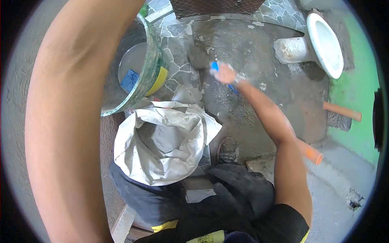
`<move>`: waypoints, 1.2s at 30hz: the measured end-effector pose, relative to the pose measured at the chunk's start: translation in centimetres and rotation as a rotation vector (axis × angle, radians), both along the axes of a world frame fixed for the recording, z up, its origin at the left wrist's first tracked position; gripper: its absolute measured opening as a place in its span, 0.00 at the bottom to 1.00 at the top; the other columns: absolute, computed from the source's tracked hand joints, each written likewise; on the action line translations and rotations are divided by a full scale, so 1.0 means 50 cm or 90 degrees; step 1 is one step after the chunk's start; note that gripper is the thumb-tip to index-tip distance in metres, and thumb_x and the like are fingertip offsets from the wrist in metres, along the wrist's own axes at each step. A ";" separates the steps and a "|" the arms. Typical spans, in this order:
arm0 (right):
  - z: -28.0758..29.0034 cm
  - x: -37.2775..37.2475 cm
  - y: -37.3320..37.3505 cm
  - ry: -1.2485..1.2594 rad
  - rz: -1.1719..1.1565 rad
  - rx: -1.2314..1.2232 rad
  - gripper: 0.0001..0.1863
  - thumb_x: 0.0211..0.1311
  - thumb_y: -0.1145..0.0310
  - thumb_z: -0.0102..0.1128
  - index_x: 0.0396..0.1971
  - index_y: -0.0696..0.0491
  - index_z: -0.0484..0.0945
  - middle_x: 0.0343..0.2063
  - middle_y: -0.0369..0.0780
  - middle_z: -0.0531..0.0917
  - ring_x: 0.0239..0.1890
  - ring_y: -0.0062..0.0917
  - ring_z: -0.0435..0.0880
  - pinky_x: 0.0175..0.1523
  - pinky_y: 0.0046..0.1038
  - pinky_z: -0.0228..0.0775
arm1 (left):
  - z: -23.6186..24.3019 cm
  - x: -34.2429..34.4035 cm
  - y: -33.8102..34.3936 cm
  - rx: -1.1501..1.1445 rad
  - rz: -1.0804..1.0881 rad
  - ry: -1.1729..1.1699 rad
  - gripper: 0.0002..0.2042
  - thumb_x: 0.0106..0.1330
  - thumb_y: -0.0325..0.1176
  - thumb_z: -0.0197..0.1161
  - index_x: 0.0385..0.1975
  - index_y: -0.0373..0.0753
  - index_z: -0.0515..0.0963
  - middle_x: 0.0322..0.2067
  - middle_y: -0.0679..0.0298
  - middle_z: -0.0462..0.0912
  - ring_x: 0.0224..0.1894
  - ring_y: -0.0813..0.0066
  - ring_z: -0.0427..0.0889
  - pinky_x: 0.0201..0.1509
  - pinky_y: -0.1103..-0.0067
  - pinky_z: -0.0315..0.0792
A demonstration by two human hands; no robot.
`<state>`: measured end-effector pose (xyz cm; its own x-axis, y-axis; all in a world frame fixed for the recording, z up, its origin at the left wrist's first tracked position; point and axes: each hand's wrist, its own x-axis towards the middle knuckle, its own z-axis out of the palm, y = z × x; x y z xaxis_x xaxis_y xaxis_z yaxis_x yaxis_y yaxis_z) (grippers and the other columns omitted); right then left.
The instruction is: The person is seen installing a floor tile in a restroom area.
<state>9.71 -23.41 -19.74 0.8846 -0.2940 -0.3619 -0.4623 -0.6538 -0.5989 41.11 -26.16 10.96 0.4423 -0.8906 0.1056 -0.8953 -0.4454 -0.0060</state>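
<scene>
My right hand (225,73) is closed on a blue tool (232,89) over the wet grey cement floor (259,113); motion blurs the hand and the tool's shape is hard to make out. My left arm (67,121) reaches up past the top edge, so its hand is out of sight. A green bucket (146,40) at the upper left holds grey water and a blue block (130,81). An open white sack (129,162) of grey powder sits just in front of my legs.
A white pedestal fixture (329,44) stands at the upper right beside a green wall (352,89). Orange pipes (340,111) stick out at the right. Irregular stone tiles (176,56) border the cement, and a dark patterned panel (214,8) is at the top.
</scene>
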 end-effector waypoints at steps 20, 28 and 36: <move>0.035 0.239 -0.039 0.015 -0.210 0.178 0.27 0.63 0.50 0.53 0.26 0.64 0.80 0.23 0.50 0.84 0.23 0.37 0.87 0.33 0.39 0.79 | 0.019 -0.012 0.010 -0.018 -0.013 0.015 0.18 0.71 0.40 0.50 0.48 0.32 0.78 0.49 0.42 0.80 0.55 0.45 0.77 0.58 0.61 0.70; 0.079 0.242 -0.042 0.035 -0.050 0.143 0.25 0.60 0.55 0.51 0.33 0.65 0.82 0.34 0.55 0.85 0.36 0.47 0.87 0.42 0.41 0.80 | 0.014 -0.012 0.002 -0.022 0.014 0.026 0.18 0.72 0.40 0.50 0.51 0.34 0.77 0.50 0.43 0.79 0.56 0.47 0.76 0.59 0.61 0.70; 0.055 0.167 -0.181 0.005 -0.128 0.145 0.23 0.63 0.55 0.52 0.23 0.62 0.80 0.25 0.51 0.84 0.23 0.39 0.85 0.32 0.42 0.78 | 0.021 -0.019 0.005 -0.032 0.020 0.055 0.19 0.72 0.40 0.50 0.54 0.32 0.75 0.54 0.43 0.78 0.59 0.47 0.74 0.62 0.61 0.68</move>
<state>18.04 -32.44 -17.00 0.8140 -0.3733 -0.4451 -0.5739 -0.3984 -0.7155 40.16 -25.93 12.03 0.4796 -0.8705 0.1101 -0.8770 -0.4713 0.0938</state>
